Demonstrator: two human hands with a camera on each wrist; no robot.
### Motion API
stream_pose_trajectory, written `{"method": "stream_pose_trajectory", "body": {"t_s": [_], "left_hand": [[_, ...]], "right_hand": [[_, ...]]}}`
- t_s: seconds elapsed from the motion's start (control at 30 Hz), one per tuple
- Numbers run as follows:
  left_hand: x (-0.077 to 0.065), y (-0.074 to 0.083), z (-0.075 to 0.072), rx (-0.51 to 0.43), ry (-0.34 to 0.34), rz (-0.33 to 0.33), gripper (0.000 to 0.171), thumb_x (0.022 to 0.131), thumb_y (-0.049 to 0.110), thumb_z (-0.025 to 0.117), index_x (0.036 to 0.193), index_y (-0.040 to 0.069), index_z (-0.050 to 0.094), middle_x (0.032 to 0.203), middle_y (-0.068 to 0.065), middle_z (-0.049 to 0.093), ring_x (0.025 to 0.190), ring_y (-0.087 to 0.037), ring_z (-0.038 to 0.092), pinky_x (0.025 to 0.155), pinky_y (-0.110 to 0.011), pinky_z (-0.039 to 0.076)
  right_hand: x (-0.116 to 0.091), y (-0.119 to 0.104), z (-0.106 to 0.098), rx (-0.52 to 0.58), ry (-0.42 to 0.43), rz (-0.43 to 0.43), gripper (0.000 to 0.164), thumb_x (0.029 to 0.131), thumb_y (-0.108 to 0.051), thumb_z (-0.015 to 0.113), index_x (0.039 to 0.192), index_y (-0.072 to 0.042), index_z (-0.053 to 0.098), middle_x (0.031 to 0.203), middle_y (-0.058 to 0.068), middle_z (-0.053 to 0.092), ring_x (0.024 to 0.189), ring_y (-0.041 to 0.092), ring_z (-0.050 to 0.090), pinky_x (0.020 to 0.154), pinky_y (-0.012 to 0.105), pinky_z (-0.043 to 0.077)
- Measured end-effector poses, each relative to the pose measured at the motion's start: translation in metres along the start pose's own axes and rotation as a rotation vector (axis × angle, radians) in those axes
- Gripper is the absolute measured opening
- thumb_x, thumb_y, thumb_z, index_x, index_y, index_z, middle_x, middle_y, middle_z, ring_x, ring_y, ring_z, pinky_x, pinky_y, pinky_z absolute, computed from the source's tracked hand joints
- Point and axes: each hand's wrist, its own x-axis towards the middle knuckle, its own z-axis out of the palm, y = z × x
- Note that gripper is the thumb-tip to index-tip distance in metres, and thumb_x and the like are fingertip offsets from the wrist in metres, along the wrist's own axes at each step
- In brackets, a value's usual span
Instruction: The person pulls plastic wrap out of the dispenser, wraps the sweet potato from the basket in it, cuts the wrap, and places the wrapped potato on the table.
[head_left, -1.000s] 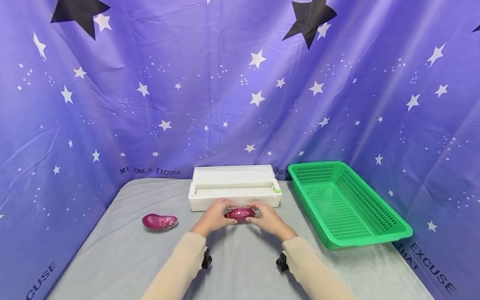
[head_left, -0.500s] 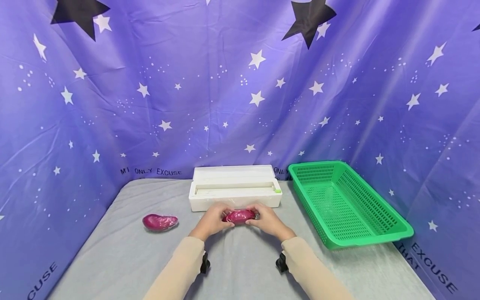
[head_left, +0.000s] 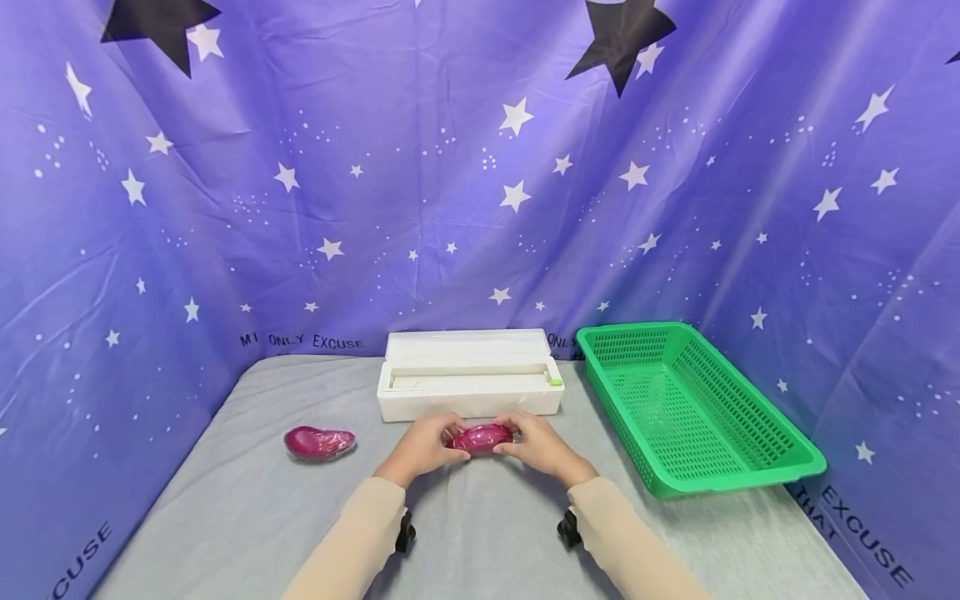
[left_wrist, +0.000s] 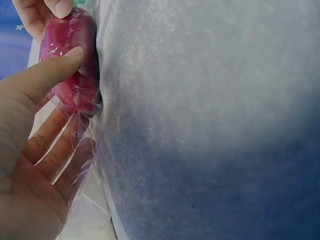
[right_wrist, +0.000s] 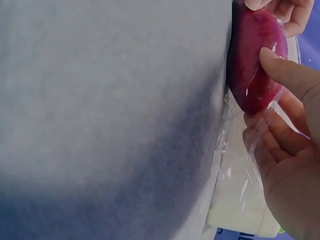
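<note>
Between both hands is a reddish-purple eggplant (head_left: 482, 438) with clear plastic wrap around it, just in front of a long white box. My left hand (head_left: 422, 447) grips its left end, thumb (left_wrist: 66, 64) across the near side and fingers beyond it. At the other end my right hand (head_left: 542, 447) holds it, the thumb (right_wrist: 280, 67) pressed on the wrapped skin. Loose clear film (right_wrist: 235, 160) trails past the ends over the fingers in the wrist views. A second wrapped eggplant (head_left: 318, 443) lies to the left on the grey cloth.
The white cling film box (head_left: 470, 407) stands behind the hands, lid up, with a green piece (head_left: 556, 382) at its right end. A green plastic basket (head_left: 738, 483) sits at the right. Grey cloth (head_left: 225, 517) covers the table; starry purple curtains surround it.
The held eggplant has come slightly toward me, away from the box, and more of it shows between the hands. Both hands have drawn back a little with it. The second eggplant stays put.
</note>
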Motion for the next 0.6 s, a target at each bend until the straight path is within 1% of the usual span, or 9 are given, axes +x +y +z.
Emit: {"method": "stream_pose_trajectory", "body": {"t_s": [0.1,0.3,0.43,0.53,0.6], "left_hand": [[-0.0007,0.0003,-0.0008,-0.005,-0.011,0.005,0.037,0.075,0.016,0.090,0.105,0.012,0.070,0.092,0.000,0.069,0.080,-0.012,0.064,0.075,-0.031,0.055],[-0.0020,0.0021,-0.0009,-0.001,-0.051,-0.021,0.038,0.076,0.023,0.090,0.106,0.014,0.069,0.092,0.004,0.068,0.080,-0.009,0.064,0.075,-0.030,0.054],[-0.0037,0.0027,-0.0014,0.012,-0.052,-0.012,0.037,0.077,0.024,0.089,0.106,0.014,0.070,0.092,0.002,0.069,0.081,-0.012,0.065,0.076,-0.032,0.055],[-0.0057,0.0027,-0.0019,0.021,-0.050,0.005,0.036,0.077,0.024,0.089,0.106,0.013,0.070,0.093,0.001,0.070,0.082,-0.013,0.065,0.076,-0.034,0.055],[-0.0076,0.0027,-0.0023,0.027,-0.060,0.002,0.036,0.078,0.026,0.088,0.107,0.014,0.070,0.094,0.002,0.070,0.083,-0.012,0.065,0.077,-0.034,0.055]], "right_hand": [[-0.0004,0.0002,-0.0014,-0.003,-0.018,-0.008,0.039,0.084,-0.012,0.081,0.119,-0.002,0.067,0.109,0.008,0.069,0.100,0.025,0.066,0.091,0.046,0.053],[-0.0020,0.0033,-0.0031,-0.020,-0.055,-0.007,0.041,0.086,-0.015,0.080,0.123,-0.004,0.067,0.109,0.005,0.070,0.100,0.022,0.066,0.092,0.045,0.052],[-0.0038,0.0040,-0.0030,-0.015,-0.069,-0.007,0.041,0.087,-0.018,0.079,0.124,-0.005,0.067,0.107,0.003,0.071,0.097,0.019,0.066,0.090,0.044,0.053],[-0.0066,0.0025,-0.0023,-0.006,-0.067,-0.011,0.040,0.087,-0.019,0.079,0.122,-0.004,0.067,0.105,0.005,0.071,0.095,0.019,0.066,0.088,0.044,0.053],[-0.0096,0.0015,-0.0021,-0.002,-0.066,-0.008,0.040,0.087,-0.020,0.079,0.122,-0.004,0.068,0.105,0.005,0.071,0.095,0.019,0.066,0.087,0.044,0.054]]}}
